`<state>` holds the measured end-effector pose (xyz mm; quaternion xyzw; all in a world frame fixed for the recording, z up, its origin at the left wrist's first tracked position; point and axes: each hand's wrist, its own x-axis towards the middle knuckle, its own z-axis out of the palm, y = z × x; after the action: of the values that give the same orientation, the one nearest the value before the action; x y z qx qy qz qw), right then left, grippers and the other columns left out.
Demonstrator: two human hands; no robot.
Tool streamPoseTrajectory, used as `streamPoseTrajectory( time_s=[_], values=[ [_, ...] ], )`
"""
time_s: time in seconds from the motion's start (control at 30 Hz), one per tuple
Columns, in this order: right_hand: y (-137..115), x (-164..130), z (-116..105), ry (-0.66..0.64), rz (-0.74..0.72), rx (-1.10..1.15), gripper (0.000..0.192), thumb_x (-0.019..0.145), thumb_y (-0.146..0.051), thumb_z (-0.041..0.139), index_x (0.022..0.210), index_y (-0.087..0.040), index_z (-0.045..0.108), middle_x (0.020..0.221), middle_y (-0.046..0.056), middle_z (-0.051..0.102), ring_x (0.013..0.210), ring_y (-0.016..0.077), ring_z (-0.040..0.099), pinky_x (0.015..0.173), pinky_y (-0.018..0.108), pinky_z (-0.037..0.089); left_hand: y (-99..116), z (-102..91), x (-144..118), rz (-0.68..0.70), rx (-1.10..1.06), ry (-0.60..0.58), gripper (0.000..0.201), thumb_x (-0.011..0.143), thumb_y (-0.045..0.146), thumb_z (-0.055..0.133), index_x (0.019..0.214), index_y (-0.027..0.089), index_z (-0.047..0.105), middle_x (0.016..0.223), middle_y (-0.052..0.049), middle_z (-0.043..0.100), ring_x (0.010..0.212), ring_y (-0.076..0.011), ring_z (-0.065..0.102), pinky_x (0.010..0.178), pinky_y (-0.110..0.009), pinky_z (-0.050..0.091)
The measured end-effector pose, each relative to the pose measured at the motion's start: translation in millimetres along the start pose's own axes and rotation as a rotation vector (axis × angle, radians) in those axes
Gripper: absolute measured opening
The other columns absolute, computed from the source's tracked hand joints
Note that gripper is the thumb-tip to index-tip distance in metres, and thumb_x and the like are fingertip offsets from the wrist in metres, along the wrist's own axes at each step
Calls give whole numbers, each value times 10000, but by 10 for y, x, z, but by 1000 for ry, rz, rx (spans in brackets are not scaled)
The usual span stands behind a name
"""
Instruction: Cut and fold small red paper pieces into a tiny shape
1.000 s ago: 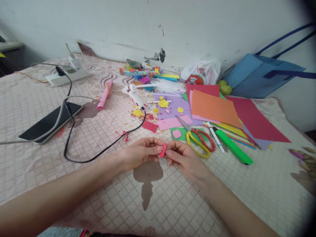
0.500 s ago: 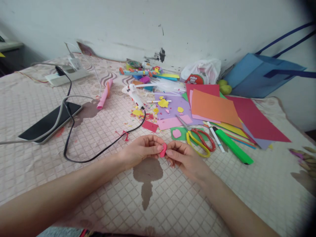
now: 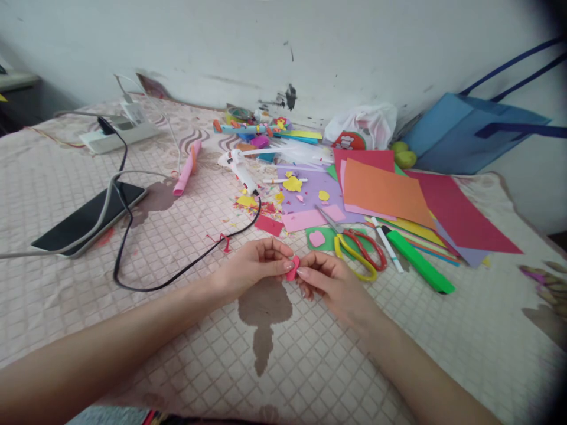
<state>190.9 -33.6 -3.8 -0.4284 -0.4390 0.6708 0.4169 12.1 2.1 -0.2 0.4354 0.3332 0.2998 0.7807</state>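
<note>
A small pink paper piece [image 3: 293, 267] is pinched between the fingertips of my left hand [image 3: 254, 268] and my right hand [image 3: 330, 282], low over the patterned cloth near the middle of the view. Both hands meet at the piece, which is mostly hidden by the fingers. Just right of my right hand lie scissors [image 3: 358, 249] with yellow and red handles. Beside them a green paper scrap [image 3: 326, 238] carries a pink cut-out.
Sheets of coloured paper [image 3: 390, 195] lie at the right with a green marker [image 3: 419, 264] and a white pen. A glue gun [image 3: 239, 168] with a black cable, a phone [image 3: 88, 217], a power strip [image 3: 117, 133], a pink roll and a blue bag [image 3: 469, 133] surround them.
Both hands have shifted very slightly, still pinching the pink piece between them. Nothing else has moved.
</note>
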Motion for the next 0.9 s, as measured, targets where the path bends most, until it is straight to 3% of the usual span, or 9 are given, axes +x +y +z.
streamPoseTrajectory(
  time_s=[0.2, 0.9],
  values=[
    [22, 0, -14, 21, 20, -10, 62, 762, -200, 649, 724, -168, 613, 587, -39, 578, 481, 72, 503, 467, 208, 389, -6, 7, 0, 0, 3, 27, 273, 696, 213, 733, 882, 119, 557, 716, -16, 645, 685, -121, 598, 692, -268, 424],
    [-22, -6, -2, -68, 25, 59, 99, 771, -238, 673, 740, -166, 613, 620, -33, 574, 515, 70, 514, 498, 209, 402, 9, 13, -10, -73, -130, -70, 201, 724, 232, 720, 824, 107, 598, 691, -14, 626, 655, -90, 565, 659, -224, 401]
  ],
)
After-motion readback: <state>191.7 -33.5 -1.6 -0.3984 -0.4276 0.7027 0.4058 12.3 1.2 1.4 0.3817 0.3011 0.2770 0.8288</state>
